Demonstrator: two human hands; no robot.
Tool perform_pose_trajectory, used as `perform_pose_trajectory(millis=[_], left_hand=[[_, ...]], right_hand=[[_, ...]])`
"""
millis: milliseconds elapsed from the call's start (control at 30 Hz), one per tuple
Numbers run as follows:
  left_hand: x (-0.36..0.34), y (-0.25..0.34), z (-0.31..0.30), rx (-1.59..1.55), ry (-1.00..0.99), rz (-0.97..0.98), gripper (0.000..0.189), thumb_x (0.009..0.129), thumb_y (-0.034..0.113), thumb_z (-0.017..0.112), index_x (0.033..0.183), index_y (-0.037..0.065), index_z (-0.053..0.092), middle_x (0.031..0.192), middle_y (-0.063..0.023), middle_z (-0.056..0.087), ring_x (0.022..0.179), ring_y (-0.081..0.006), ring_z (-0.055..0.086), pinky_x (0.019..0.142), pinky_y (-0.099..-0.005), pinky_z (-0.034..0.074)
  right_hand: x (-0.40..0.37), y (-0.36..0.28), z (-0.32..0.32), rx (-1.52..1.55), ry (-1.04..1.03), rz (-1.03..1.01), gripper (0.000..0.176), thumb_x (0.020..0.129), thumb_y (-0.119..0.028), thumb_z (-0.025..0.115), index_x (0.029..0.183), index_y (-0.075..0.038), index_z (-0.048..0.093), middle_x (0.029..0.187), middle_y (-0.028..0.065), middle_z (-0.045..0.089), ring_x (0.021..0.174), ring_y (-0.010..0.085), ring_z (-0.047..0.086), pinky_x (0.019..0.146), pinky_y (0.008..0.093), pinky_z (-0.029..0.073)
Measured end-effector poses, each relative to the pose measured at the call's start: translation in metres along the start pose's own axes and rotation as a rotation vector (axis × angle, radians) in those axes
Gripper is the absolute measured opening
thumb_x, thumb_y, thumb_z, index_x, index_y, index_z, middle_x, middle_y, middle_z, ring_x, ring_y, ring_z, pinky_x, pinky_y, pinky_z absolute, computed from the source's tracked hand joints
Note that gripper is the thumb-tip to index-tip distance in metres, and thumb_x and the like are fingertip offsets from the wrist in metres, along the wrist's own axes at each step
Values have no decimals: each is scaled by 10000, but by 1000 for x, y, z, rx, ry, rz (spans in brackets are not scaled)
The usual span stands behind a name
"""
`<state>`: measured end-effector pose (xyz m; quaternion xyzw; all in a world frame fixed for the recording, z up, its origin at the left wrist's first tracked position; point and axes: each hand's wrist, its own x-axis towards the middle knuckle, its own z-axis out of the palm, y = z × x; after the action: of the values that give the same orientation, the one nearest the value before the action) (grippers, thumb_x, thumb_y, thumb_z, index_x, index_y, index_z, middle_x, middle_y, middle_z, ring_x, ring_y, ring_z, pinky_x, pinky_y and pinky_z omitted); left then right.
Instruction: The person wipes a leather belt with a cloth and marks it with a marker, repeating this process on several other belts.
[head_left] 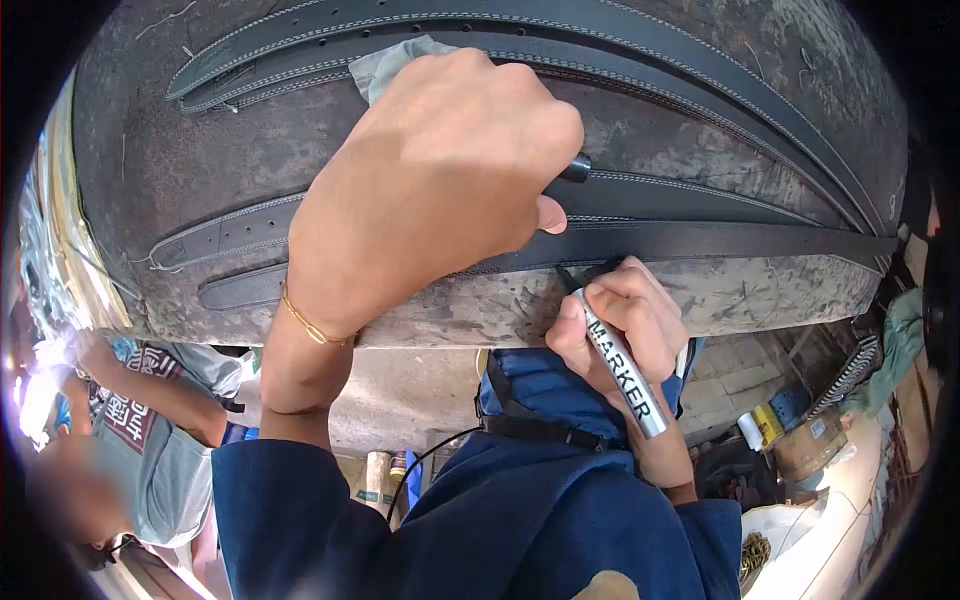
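Note:
My left hand [440, 170], with a thin gold bracelet at the wrist, is closed over the belts, its fingers mostly hidden beneath it. A grey-green cloth [388, 68] sticks out from under its far side. By its right edge shows a short black cylinder, perhaps the marker's cap [577, 168]. In my right hand [640, 320] is a silver marker [618, 362] labelled MARKER. Its black tip is at the near edge of a dark leather belt [700, 240], beside the thumb of my left hand. White stitching lines another belt [225, 232] close by.
The belts lie across a worn, curved work surface [240, 155]. More stitched black belts [620, 75] run along its far side. At lower left sits another person [150, 430] near a bright light. Boxes [800, 430] and bags stand on the floor at right.

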<state>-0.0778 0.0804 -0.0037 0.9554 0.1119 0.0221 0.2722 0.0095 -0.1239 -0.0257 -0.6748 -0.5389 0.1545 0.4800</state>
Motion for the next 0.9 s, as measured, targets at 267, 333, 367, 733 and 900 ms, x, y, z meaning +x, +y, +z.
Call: perform_pose_trajectory(millis=[267, 333, 367, 733, 900], left_hand=[[-2, 1, 4, 19, 58, 4, 406, 604, 316, 833, 865, 45, 682, 848, -85, 667, 848, -320, 636, 744, -405, 483], [-1, 2, 2, 22, 40, 1, 407, 602, 316, 834, 865, 45, 682, 851, -83, 667, 851, -320, 635, 747, -406, 482], [-1, 2, 1, 28, 22, -2, 408, 599, 316, 835, 865, 46, 681, 853, -81, 667, 854, -320, 634, 749, -408, 481], [-2, 2, 2, 33, -5, -5, 428, 594, 307, 842, 901, 55, 682, 902, -82, 679, 884, -312, 637, 772, -403, 482], [-5, 1, 4, 39, 51, 10, 445, 578, 298, 852, 915, 59, 686, 925, -71, 688, 899, -301, 639, 795, -395, 484]], right_hand=[[-2, 0, 1, 0, 49, 10, 211, 794, -20, 710, 776, 3, 501, 645, 113, 551, 485, 194, 489, 447, 304, 390], [-2, -1, 0, -17, 24, 31, 211, 795, -22, 709, 777, 3, 501, 651, 113, 553, 487, 195, 492, 451, 304, 394], [-2, -1, -1, -17, 25, 31, 211, 795, -22, 709, 777, 3, 501, 651, 113, 553, 487, 195, 492, 451, 304, 394], [-3, -3, -3, -54, 39, 39, 196, 800, -25, 694, 792, -2, 500, 658, 108, 549, 500, 204, 518, 466, 315, 416], [-4, -3, -2, -48, 63, 34, 196, 803, -24, 689, 793, -7, 494, 661, 107, 551, 496, 201, 513, 468, 312, 418]])
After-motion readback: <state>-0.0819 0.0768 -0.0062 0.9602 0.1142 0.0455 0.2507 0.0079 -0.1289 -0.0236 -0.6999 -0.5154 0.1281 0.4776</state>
